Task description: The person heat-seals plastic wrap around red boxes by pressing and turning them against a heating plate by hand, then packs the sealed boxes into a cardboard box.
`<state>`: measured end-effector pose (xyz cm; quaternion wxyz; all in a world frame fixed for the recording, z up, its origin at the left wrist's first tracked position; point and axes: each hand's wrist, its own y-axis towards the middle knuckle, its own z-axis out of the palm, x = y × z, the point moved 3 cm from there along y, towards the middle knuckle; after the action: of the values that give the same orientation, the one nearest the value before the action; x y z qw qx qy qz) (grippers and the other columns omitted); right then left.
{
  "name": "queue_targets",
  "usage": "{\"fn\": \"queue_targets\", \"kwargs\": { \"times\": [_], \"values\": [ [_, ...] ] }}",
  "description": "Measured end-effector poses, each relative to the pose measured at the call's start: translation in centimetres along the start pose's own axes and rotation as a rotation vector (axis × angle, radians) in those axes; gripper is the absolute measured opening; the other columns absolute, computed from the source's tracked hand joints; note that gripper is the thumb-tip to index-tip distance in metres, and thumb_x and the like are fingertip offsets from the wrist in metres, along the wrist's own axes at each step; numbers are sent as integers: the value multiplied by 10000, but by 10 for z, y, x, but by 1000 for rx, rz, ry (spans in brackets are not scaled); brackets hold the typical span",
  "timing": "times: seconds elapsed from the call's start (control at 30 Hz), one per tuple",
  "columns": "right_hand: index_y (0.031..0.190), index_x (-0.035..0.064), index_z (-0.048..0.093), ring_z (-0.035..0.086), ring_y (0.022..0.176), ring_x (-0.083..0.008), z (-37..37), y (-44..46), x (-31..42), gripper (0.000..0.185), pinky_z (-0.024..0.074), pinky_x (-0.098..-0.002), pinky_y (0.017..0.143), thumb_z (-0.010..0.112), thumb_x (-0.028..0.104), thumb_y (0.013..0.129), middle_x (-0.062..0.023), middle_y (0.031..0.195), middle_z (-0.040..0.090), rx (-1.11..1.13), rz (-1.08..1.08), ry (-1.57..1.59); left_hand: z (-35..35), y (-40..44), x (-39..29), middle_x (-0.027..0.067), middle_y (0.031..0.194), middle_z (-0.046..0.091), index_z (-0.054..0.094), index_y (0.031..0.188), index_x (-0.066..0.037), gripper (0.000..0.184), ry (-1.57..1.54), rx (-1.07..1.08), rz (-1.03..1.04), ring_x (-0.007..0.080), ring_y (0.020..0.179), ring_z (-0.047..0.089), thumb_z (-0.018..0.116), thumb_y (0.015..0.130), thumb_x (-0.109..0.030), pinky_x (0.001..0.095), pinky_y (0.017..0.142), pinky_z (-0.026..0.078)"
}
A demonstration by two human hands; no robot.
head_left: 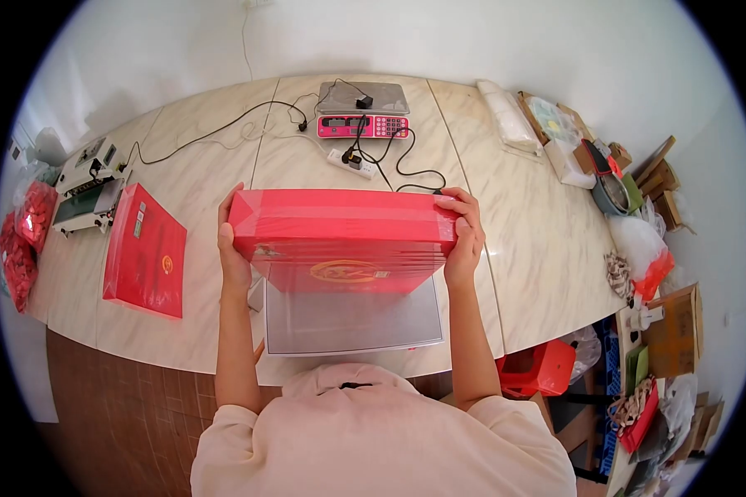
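Observation:
Between my two hands is a large red box [340,232] in clear wrap, with a gold round emblem on one face. My left hand [230,244] presses on its left end, and my right hand [466,236] grips the right end with fingers over the top corner. The box is tilted on edge, above a flat grey mat [352,323] with a dark border line. Whether its lower edge touches the mat, I cannot tell. A second wrapped red box [147,253], also with a gold emblem, lies on the table to the left.
Behind the held box stand a pink scale [363,126], a white power strip [351,164] and black cables. A white machine [91,186] and bags of red items [35,211] sit far left. Bags, boxes and a bowl [610,195] line the right edge. A red stool [547,367] stands below.

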<state>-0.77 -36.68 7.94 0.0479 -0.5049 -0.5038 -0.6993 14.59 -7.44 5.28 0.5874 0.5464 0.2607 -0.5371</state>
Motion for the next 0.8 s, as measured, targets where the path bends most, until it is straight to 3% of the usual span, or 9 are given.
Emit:
{"fn": "queue_targets", "kwargs": {
  "times": [0.3, 0.37, 0.8],
  "values": [
    [938, -36, 617, 481, 1115, -266, 0, 1, -1, 349, 339, -365, 992, 335, 133, 821, -181, 1177, 526, -1, 15, 12, -1, 2, 3, 99, 1277, 489, 392, 1345, -41, 806, 6, 19, 5, 213, 1176, 479, 401, 817, -649, 357, 993, 367],
    [937, -37, 616, 481, 1116, -267, 0, 1, -1, 349, 337, -366, 993, 335, 135, 821, -181, 1177, 526, -2, 25, 13, 0, 2, 3, 89, 1347, 417, 383, 1340, -42, 852, -18, 43, -10, 201, 1214, 428, 441, 797, -696, 343, 1009, 347],
    [944, -35, 616, 477, 1121, -279, 0, 1, -1, 367, 338, -376, 992, 348, 189, 831, -186, 1167, 525, -4, 28, 3, -3, 3, 7, 96, 1369, 398, 371, 1343, -29, 852, -31, 86, -6, 212, 1230, 420, 424, 813, -693, 340, 1018, 342]
  ]
}}
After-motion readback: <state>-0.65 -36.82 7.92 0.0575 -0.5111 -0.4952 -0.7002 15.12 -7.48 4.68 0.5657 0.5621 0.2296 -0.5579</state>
